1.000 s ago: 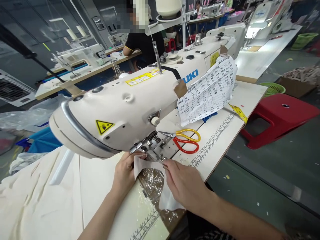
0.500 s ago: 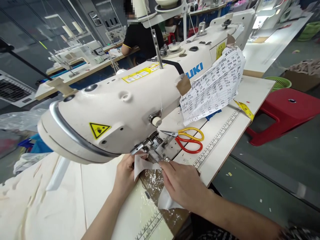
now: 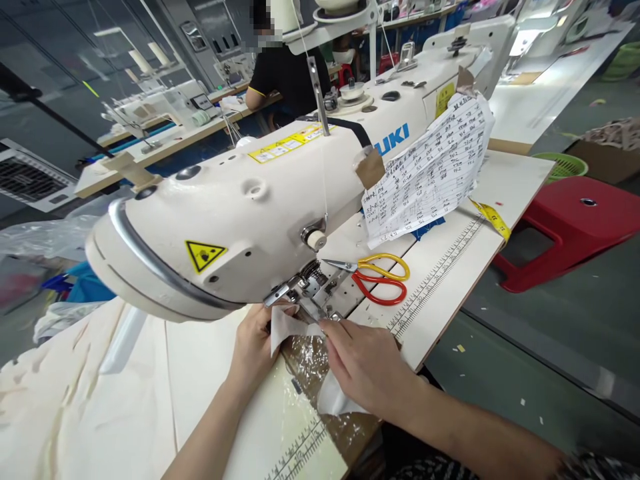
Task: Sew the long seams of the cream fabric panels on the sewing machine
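Observation:
A white sewing machine point(image 3: 240, 200) reaches over the table. Beneath its head, my left hand point(image 3: 254, 347) pinches a piece of thin white fabric point(image 3: 293, 325) at its left end. My right hand point(image 3: 367, 360) has its fingers closed on the same fabric close to the needle area, where part of it hangs below the palm. The needle itself is hidden by the machine head. Scissors point(image 3: 383, 280) with one yellow and one red handle lie just behind my right hand on the machine bed.
Handwritten paper point(image 3: 430, 173) is fixed to the machine arm. A yellow tape measure point(image 3: 493, 220) hangs over the table edge. Right of the table stands a red stool point(image 3: 575, 213). Pale fabric point(image 3: 75, 400) covers the left side. A person in black point(image 3: 287, 80) sits beyond.
The whole view has shifted slightly, with the machine head now a little further right. Both hands keep nearly the same place and hold on the fabric.

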`<state>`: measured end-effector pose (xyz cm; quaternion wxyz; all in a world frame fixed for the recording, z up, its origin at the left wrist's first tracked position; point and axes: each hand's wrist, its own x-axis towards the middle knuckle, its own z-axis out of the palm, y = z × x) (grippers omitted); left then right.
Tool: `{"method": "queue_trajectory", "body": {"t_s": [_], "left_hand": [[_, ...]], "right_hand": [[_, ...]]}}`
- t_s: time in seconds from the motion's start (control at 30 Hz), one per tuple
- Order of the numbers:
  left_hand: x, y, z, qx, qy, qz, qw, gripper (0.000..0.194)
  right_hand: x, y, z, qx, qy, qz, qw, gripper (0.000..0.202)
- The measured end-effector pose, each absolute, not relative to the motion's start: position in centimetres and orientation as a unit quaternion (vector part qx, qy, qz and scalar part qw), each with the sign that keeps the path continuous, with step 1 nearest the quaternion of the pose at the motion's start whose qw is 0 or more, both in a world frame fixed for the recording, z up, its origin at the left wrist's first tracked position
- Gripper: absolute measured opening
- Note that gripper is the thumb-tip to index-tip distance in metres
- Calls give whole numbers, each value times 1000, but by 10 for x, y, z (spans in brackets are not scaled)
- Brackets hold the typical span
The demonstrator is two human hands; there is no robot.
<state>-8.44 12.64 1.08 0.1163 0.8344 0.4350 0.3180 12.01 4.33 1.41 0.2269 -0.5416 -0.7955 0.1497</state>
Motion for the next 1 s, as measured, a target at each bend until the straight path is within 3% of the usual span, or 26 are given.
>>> {"method": "queue_trajectory", "body": {"t_s": [0.7, 1.0], "left_hand": [[-85, 126, 6, 847, 417, 314, 101, 18], [-82, 128, 0, 857, 432, 279, 12, 19]], "right_hand": [[118, 46, 16, -551, -802, 115, 200, 25], [118, 45, 9, -541, -810, 76, 214, 29]]}}
